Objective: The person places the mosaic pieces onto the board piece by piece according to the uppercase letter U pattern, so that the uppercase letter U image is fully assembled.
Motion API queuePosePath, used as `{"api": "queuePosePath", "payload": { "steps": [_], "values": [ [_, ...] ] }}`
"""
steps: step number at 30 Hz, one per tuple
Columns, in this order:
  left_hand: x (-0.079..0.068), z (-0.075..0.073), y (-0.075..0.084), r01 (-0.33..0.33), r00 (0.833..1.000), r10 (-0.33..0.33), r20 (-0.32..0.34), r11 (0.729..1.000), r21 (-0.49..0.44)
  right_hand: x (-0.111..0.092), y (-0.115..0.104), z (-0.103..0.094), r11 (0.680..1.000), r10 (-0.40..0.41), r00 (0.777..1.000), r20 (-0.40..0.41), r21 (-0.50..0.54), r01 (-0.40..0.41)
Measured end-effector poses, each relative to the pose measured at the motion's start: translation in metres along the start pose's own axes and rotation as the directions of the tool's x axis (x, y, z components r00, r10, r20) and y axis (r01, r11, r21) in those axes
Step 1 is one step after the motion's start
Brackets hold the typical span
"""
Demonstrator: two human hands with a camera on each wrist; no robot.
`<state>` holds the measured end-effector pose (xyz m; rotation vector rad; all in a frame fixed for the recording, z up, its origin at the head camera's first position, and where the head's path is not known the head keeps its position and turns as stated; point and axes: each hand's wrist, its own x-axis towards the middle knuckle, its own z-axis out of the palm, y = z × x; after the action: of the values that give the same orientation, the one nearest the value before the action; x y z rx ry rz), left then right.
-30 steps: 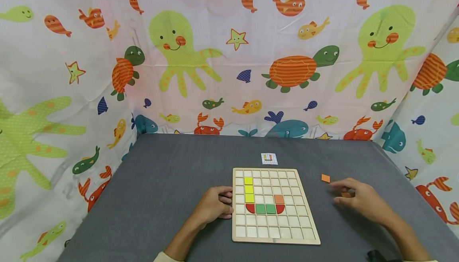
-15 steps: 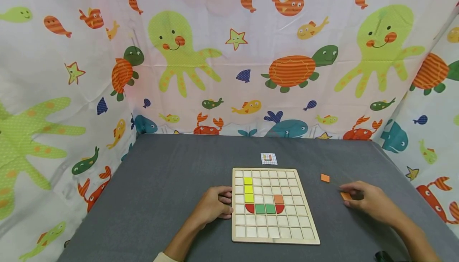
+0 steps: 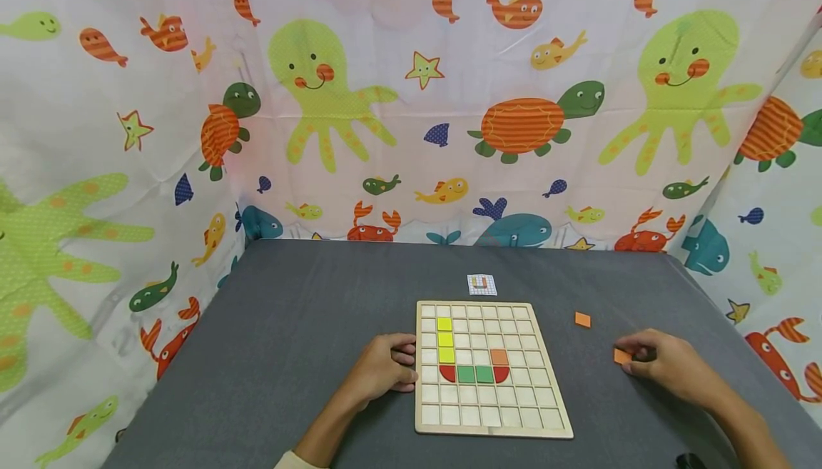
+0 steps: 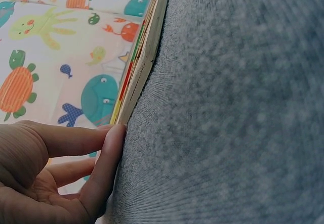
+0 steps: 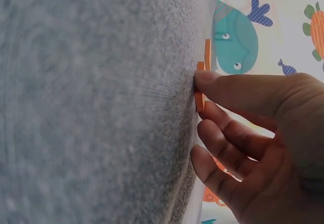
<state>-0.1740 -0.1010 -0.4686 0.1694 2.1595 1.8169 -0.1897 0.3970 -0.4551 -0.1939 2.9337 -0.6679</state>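
Note:
In the head view a wooden grid board (image 3: 477, 413) lies on the table. It holds a column of yellow square tiles (image 3: 445, 339), two green square tiles (image 3: 476, 374), two red rounded pieces (image 3: 501, 373) and one orange tile (image 3: 499, 357). My left hand (image 3: 379, 370) rests beside the board, its thumb and fingertips touching the left edge. To the right of the board, my right hand (image 3: 671, 365) holds a loose orange square tile (image 3: 621, 356) at the table surface, between thumb and fingers. The right wrist view shows this orange tile (image 5: 200, 102) edge-on, partly hidden by the thumb.
Another orange tile (image 3: 582, 320) lies between the board and the right hand, farther back. A small printed pattern card (image 3: 482, 284) sits behind the board. Grey cloth covers the table (image 3: 321, 298), and a sea-animal curtain (image 3: 398, 98) stands around it. A black object (image 3: 690, 461) shows near the right forearm.
My right hand has drawn back to the right and closed its thumb and fingers on the near orange tile, which has shifted slightly toward me. The left hand and board have stayed put.

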Motion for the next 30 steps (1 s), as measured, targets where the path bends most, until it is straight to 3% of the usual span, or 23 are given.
{"api": "queuePosePath", "payload": {
  "steps": [15,30],
  "values": [
    [0.001,-0.001,-0.002,-0.008,1.000,0.008,0.005,1.000,-0.007,-0.001,-0.008,0.001,1.000,-0.008,1.000,0.013,-0.015,0.009],
    [0.000,-0.002,0.000,0.005,1.000,-0.005,0.007,1.000,0.001,0.012,-0.049,0.014,0.997,-0.068,0.997,-0.018,0.022,0.069]
  ]
}}
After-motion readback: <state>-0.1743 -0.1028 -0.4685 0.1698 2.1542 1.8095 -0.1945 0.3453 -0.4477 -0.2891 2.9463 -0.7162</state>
